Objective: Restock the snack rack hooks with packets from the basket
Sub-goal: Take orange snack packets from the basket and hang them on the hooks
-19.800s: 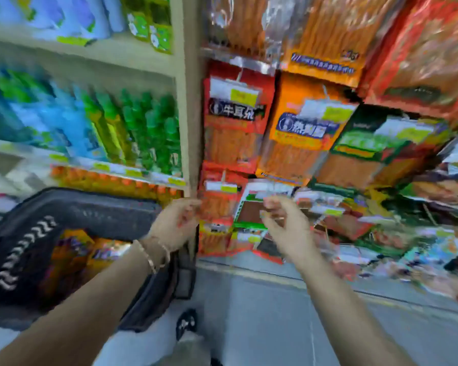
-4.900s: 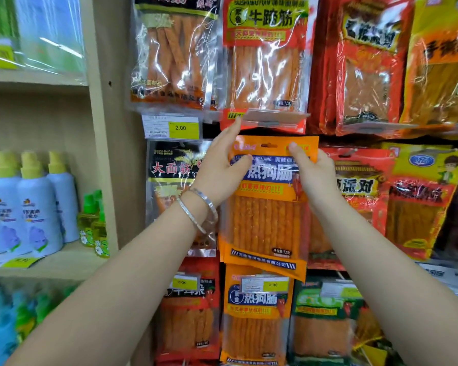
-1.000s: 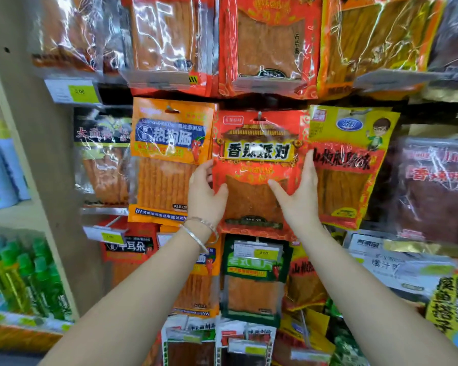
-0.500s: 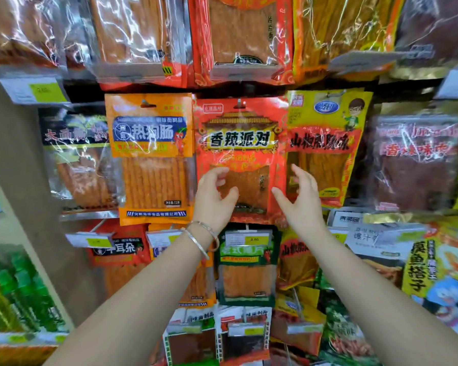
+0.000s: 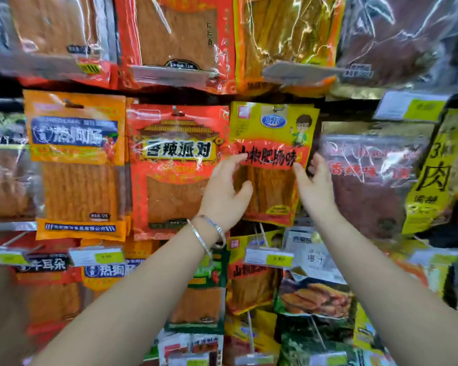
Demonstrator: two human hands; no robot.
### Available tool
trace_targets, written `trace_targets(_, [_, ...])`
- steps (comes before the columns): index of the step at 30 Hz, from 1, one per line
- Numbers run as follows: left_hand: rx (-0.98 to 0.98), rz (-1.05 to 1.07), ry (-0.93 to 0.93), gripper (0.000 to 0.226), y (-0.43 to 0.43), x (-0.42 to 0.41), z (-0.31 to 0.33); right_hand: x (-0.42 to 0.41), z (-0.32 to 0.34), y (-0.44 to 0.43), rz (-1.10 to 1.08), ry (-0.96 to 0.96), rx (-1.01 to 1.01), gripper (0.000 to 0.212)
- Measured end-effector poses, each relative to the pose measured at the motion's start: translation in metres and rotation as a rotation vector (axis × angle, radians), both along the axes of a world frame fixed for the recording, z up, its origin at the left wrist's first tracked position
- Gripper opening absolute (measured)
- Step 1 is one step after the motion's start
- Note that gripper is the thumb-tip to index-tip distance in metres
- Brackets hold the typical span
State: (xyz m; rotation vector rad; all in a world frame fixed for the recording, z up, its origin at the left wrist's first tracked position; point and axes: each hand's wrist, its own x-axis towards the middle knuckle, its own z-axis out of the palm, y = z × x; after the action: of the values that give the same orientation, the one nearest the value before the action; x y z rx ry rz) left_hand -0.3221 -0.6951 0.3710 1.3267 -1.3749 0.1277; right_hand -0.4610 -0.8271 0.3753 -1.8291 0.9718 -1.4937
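Now yellow packet [image 5: 273, 133] hangs on its hook [image 5: 278, 109], just beside red packet [image 5: 175, 165]. Left hand [image 5: 222, 191] wide, fingers [image 5: 230, 165] against its left edge; right hand [image 5: 315, 186] at right edge, pinching or only touching, cannot tell. Risk: a sideways tug could slip the hole off the hook and the packet drops.

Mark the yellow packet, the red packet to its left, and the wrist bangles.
yellow packet [image 5: 273, 128], head view, on its yellow header.
red packet [image 5: 177, 151], head view, on its title banner.
bangles [image 5: 216, 227], head view, on the upper band.

Two hands [image 5: 224, 192] [image 5: 315, 187], two bangles [image 5: 209, 233], roughly twenty hanging packets [image 5: 74, 159].
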Motion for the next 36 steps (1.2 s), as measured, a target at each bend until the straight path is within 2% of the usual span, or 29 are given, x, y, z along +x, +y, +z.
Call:
trace_targets(3, [-0.275, 0.206, -0.019, 0.037, -0.008, -0.007, 0.000, 0.000, 0.016, -0.023, 0.164, -0.078, 0.123, 0.060])
trace_targets(4, [-0.308, 0.259, -0.035, 0.037, -0.010, -0.006, -0.001, 0.001, 0.020, -0.029, 0.217, -0.118, 0.162, 0.055])
trace_targets(7, [-0.204, 0.316, -0.037, 0.040, -0.014, -0.001, -0.004, 0.003, 0.028, -0.035, 0.326, -0.217, 0.210, 0.028])
trace_targets(10, [-0.134, 0.351, -0.021, 0.043, -0.016, 0.003, -0.005, 0.008, 0.028, -0.035, 0.410, -0.279, 0.199, 0.013])
trace_targets(15, [-0.101, 0.356, -0.021, 0.045, -0.014, 0.007, -0.007, 0.011, 0.029, -0.026, 0.563, -0.320, 0.264, 0.009])
trace_targets(25, [-0.055, 0.298, 0.054, 0.044, -0.024, 0.011, -0.004, -0.024, 0.039, -0.016, 0.643, -0.287, 0.178, 0.009])
trace_targets(27, [-0.066, 0.255, 0.083, 0.042, -0.025, 0.008, -0.004, -0.025, 0.037, -0.014, 0.605, -0.256, 0.130, 0.006])
trace_targets(30, [-0.064, 0.231, 0.130, 0.038, -0.027, 0.006, -0.007, -0.022, 0.029, -0.014, 0.449, -0.213, 0.029, 0.022])
trace_targets(34, [-0.107, 0.262, 0.146, 0.030, -0.026, 0.005, -0.008, -0.019, 0.009, -0.009, 0.197, -0.150, -0.159, 0.062])
trace_targets(36, [-0.143, 0.270, 0.161, 0.030, -0.024, 0.004, -0.008, -0.019, -0.006, -0.004, 0.083, -0.086, -0.315, 0.075])
